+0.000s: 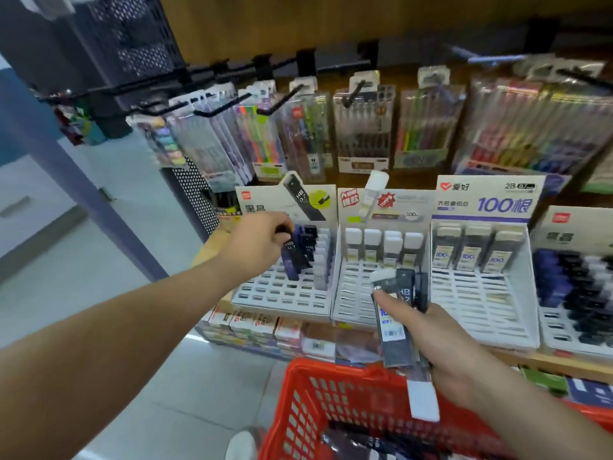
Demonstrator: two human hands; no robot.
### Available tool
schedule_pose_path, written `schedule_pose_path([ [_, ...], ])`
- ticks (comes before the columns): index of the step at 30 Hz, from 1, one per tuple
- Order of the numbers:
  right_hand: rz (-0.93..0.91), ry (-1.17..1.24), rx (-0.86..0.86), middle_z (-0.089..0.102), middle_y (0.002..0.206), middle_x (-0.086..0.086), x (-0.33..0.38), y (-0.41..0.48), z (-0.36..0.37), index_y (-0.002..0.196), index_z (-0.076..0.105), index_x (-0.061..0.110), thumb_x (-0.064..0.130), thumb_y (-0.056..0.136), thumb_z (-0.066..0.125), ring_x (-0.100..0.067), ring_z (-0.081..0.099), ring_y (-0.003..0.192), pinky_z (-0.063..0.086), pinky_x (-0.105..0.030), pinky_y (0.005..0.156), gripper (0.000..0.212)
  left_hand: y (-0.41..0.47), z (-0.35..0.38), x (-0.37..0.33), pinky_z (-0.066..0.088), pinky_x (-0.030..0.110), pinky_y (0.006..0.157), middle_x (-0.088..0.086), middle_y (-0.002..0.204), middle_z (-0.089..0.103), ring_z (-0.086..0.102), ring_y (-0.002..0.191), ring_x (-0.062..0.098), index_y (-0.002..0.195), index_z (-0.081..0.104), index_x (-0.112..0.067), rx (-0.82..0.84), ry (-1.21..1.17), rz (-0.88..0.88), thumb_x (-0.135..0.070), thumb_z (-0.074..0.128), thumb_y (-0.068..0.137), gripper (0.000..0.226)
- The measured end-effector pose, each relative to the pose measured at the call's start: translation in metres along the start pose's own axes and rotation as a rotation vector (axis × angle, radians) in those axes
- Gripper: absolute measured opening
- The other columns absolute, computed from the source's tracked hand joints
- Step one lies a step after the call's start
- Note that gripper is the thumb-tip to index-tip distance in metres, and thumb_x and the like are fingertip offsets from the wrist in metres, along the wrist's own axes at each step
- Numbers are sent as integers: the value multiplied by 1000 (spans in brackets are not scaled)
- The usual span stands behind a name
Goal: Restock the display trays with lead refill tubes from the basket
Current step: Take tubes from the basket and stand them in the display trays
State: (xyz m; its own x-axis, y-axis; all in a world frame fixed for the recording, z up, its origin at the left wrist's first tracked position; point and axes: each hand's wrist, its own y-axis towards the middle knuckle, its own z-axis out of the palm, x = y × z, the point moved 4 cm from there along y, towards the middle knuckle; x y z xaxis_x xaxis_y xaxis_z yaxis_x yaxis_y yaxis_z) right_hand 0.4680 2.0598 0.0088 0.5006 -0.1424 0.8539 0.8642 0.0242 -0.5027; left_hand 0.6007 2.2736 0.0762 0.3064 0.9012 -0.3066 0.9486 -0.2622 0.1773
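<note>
Our left hand (260, 242) pinches a dark HB tube (293, 257) in its grip, the tube's lower end in the far rows of the leftmost display tray (282, 295) (near slots mostly bare). Our right hand (442, 343) closes its grip round a bundle of tubes (396, 327) above the red basket (331, 393).
</note>
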Motion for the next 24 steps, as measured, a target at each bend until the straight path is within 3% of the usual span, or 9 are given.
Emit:
schedule_pose_path([
  [2,12,10,25,74,101,-11,-1,4,-1,110,69,16,65,53,85,-36,71,94,53,-59,89,77,7,5,-1,33,20,68,-2,92,64,58,92,18,103,68,-15,-9,16,2,-12,58,93,15],
  [5,33,29,42,60,133,-16,-8,16,-4,130,60,9,75,33,87,-42,53,125,39,-62,103,121,15,17,0,43,24,78,1,102,70,62,98,21,106,71,-16,29,41,36,-16,60,91,18],
  [7,31,57,59,56,132,-15,-12,21,-6,137,54,8,77,30,86,-39,50,123,37,-62,106,132,18,21,2,49,33,86,4,103,72,64,99,25,106,72,-16,56,43,49,-15,62,90,19],
  [10,51,115,19,49,144,-16,-20,27,-11,147,40,9,78,31,86,-42,45,133,44,-64,100,142,18,21,4,48,31,91,5,109,71,63,103,22,109,72,-13,82,16,40,-13,63,90,21],
  [14,36,167,-7,47,131,-9,-24,31,-14,150,34,9,77,31,86,-42,38,139,41,-65,103,147,16,20,2,47,18,85,3,110,71,64,95,15,109,72,-14,79,-10,51,-14,66,89,22],
  [16,24,172,-11,50,142,-14,-23,31,-14,147,38,6,78,30,86,-41,40,138,39,-61,107,145,16,21,1,38,1,67,1,108,71,59,78,6,109,72,-15,97,-36,39,-15,67,88,22],
  [17,27,171,-16,47,147,-16,-23,30,-15,146,39,6,78,30,86,-41,40,138,38,-59,107,144,17,21,-1,35,0,65,1,108,71,58,77,5,110,72,-15,108,-37,42,-15,67,88,23],
  [20,20,185,-11,45,148,-17,-23,29,-14,145,40,6,79,29,85,-40,41,137,42,-55,102,144,19,23,-6,28,2,74,3,115,69,62,101,13,116,69,-15,135,-3,66,-13,61,92,25],
  [24,37,189,3,65,127,-14,-21,24,-12,133,55,7,73,37,88,-35,62,117,53,-49,90,121,22,32,-10,29,7,71,3,117,68,60,109,20,120,66,-13,139,91,66,-8,50,97,29],
])
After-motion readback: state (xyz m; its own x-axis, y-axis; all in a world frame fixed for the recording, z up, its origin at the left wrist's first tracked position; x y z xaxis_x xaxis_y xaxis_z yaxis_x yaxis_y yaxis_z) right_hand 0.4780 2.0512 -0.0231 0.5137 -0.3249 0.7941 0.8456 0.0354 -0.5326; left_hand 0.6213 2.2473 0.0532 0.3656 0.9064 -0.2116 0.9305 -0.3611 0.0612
